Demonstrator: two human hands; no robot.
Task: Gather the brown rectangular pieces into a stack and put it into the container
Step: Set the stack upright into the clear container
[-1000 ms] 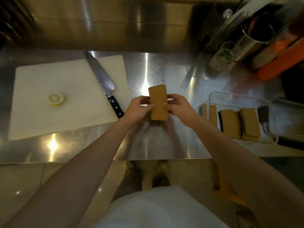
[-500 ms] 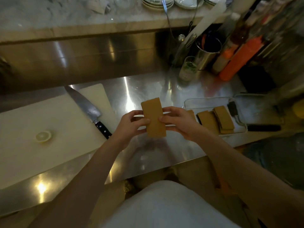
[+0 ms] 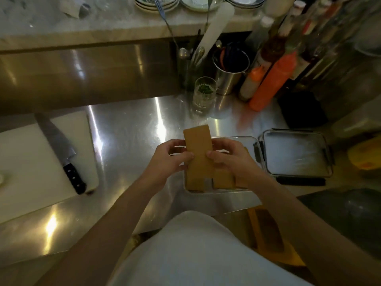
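Brown stack point(image 3: 198, 149), orange bottle point(image 3: 270, 83) (blk-handled knife point(image 3: 61, 155))

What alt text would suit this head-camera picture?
Two bare hands, left hand and right hand, hold a brown stack above a clear container on a steel counter; a knife lies left.

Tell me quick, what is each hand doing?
Left hand: closed on the brown rectangular stack, gripping its left edge.
Right hand: closed on the same stack, gripping its right edge.
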